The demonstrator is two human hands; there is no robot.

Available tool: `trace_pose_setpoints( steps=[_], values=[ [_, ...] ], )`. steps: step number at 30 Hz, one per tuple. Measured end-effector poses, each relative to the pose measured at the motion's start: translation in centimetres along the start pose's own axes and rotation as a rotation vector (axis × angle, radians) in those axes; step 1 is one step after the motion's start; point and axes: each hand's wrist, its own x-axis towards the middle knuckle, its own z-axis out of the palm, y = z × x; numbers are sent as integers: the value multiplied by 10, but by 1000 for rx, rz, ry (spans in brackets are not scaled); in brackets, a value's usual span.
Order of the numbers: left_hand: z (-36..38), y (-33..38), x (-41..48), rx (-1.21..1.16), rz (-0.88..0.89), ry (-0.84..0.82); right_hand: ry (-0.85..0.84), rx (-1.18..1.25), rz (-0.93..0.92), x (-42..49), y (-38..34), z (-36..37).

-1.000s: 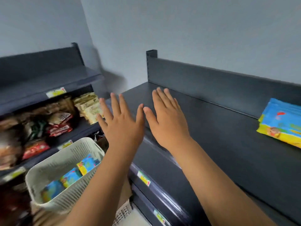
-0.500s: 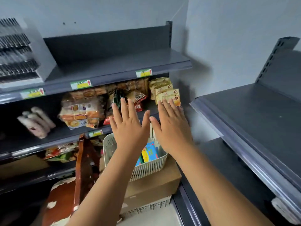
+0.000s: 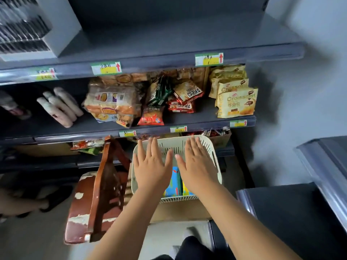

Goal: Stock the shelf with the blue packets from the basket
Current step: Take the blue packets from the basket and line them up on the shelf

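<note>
— She's turned, did you see? A second ago those hands were up in front of the stocked snack shelves, well above the basket (image 3: 177, 146). Now the left hand (image 3: 152, 169) and the right hand (image 3: 197, 167) are down over its mouth.

— Holding anything yet?

— Nothing. Palms down, fingers (image 3: 150, 147) straight and spread apart on both hands, thumbs nearly meeting over the middle of the basket.

— And the blue packets (image 3: 173, 182)?

— In the basket, standing on edge along its near side. You can see a strip of them in the gap between the two hands, and the rest is hidden under the palms. I can't tell whether the hands touch them yet.

— Why both hands?

— My guess is she means to scoop up a bunch at once, one hand on each side of the stack. The basket sits on a cardboard box (image 3: 180, 209), which raises it to an easy reach.

— Where do they go?

— To the grey shelf (image 3: 323, 158), just right of the basket. The brown chair (image 3: 101, 194) left of the basket is out of the way.
</note>
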Motion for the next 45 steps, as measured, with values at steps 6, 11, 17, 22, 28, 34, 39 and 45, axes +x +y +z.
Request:
trace_pose_setpoints(
  steps=[6, 11, 17, 22, 28, 34, 39, 45],
  values=[
    [54, -22, 22, 53, -74, -160, -237, 21, 60, 30, 20, 49],
    [98, -26, 35, 108, -70, -340, -375, 85, 226, 45, 38, 89],
    [141, -38, 48, 246, 31, -586, -325, 13, 468, 56, 60, 119],
    [152, -51, 52, 326, 139, -624, -215, -41, 737, 56, 68, 123],
    [152, -51, 66, 412, 255, -535, -154, -37, 648, 52, 63, 123],
    [144, -50, 87, 355, 239, -577, -59, 207, 667, 52, 53, 126],
    [121, -48, 98, 306, 200, -638, -163, 449, 633, 49, 50, 127],
    [107, -57, 89, 114, 105, -649, -193, 687, 642, 38, 55, 119]
  ],
)
